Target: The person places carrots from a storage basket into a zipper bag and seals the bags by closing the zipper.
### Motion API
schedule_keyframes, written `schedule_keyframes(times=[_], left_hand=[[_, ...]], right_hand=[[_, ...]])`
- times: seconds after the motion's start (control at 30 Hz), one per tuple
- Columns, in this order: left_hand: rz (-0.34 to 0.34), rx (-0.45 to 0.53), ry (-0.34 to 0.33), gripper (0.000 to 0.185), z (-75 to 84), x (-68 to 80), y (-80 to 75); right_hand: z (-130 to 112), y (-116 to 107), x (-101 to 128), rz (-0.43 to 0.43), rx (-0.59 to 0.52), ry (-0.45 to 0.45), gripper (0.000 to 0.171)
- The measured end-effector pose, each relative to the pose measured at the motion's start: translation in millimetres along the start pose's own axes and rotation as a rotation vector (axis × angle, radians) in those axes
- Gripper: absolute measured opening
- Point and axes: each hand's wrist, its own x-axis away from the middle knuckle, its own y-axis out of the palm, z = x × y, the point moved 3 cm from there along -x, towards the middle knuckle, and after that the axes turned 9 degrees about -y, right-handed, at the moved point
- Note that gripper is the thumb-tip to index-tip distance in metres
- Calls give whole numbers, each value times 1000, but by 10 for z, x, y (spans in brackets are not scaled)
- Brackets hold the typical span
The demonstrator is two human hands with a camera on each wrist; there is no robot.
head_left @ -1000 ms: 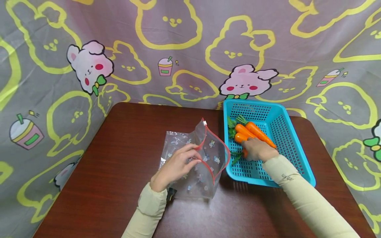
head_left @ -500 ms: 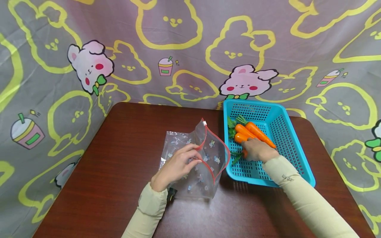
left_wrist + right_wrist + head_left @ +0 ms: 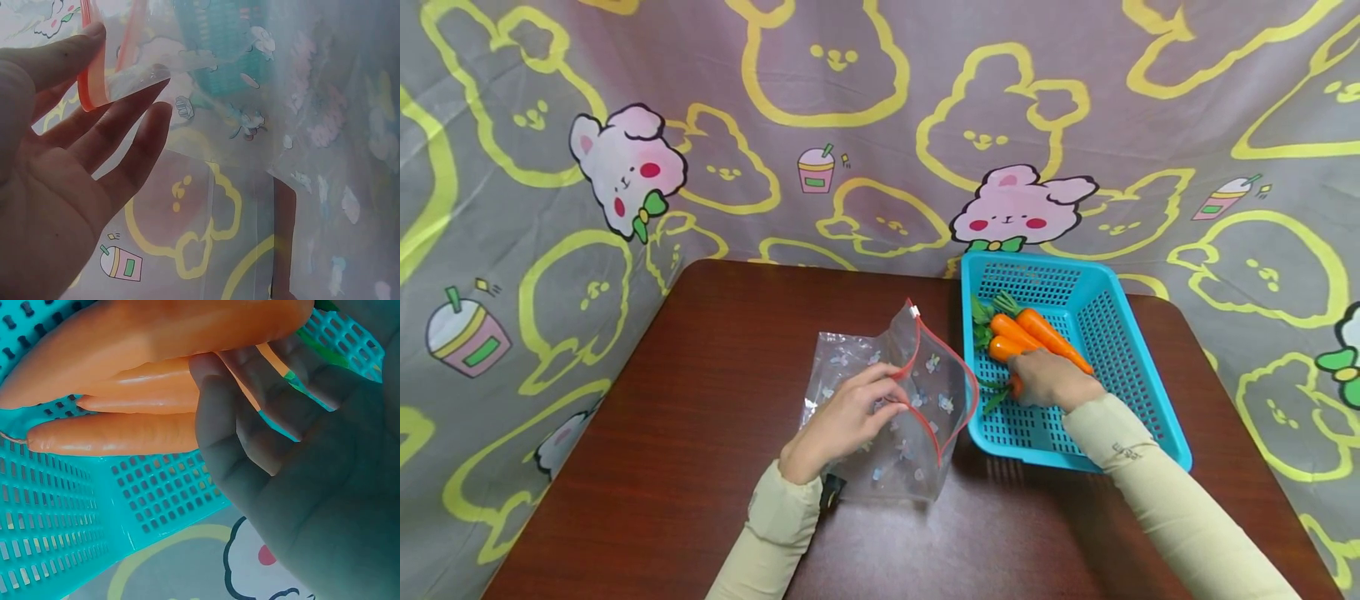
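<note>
Now, with your left hand (image 3: 842, 417) pinching the bag (image 3: 895, 408) rim open, wrap your right hand (image 3: 1048, 379) firmly around one carrot (image 3: 1017, 385), fingers already curled on it.

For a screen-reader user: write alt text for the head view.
A right hand reaches into a blue basket and grasps carrots, while the left hand holds open a clear red-zippered bag on a dark wooden table.

A staged tabletop set: a cartoon-rabbit curtain (image 3: 880, 125) hangs round a dark wooden table (image 3: 700, 400).
</note>
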Motion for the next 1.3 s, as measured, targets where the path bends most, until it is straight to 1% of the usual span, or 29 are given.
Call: schedule_keyframes(times=[0.2, 0.37, 0.63, 0.77, 0.9, 1.1, 1.3], left_hand=[[-4, -1, 5, 5, -3, 3, 5], [-6, 4, 3, 6, -2, 5, 9], [2, 15, 8, 4, -6, 5, 23], [-4, 21, 7, 6, 0, 6, 22], [1, 17, 11, 3, 8, 6, 17], [1, 32, 15, 4, 0, 6, 21], [1, 23, 14, 5, 2, 6, 20]], right_hand=[[-17, -23, 15, 4, -13, 6, 17], [-16, -47, 41, 28, -25, 9, 18], [4, -70, 95, 70, -44, -10, 28], [11, -87, 124, 82, -50, -36, 29], [14, -105, 145, 106, -57, -55, 30], [20, -132, 167, 130, -80, -57, 40], [4, -170, 194, 152, -107, -61, 42]])
